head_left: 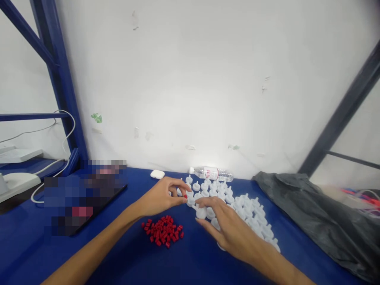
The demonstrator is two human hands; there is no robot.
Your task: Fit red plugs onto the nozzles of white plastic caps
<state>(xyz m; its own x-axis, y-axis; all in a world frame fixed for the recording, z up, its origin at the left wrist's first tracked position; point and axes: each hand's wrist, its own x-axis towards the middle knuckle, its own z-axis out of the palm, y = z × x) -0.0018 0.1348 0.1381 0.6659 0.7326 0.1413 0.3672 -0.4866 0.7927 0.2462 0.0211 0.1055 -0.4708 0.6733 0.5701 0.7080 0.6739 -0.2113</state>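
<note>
My left hand (162, 196) is closed in a pinch, with a small bit of red showing at its fingertips beside the white pieces. It looks like one of the short red tube-like caps (163, 231) heaped on the blue table below that hand. My right hand (230, 225) has its thumb and fingers around a white funnel-shaped piece (201, 212) with a thin stem. Many similar white pieces (252, 211) stand crowded behind and to the right of my hands, most with their stems up. Part of that group is hidden by my right hand.
Against the wall lie a clear plastic bottle (211, 173) and a small white case (157, 174). A dark flat item (101, 213), partly blurred out, is on the left. Dark grey sheeting (320, 213) covers the right side. Blue metal posts (63, 79) frame the table (127, 253).
</note>
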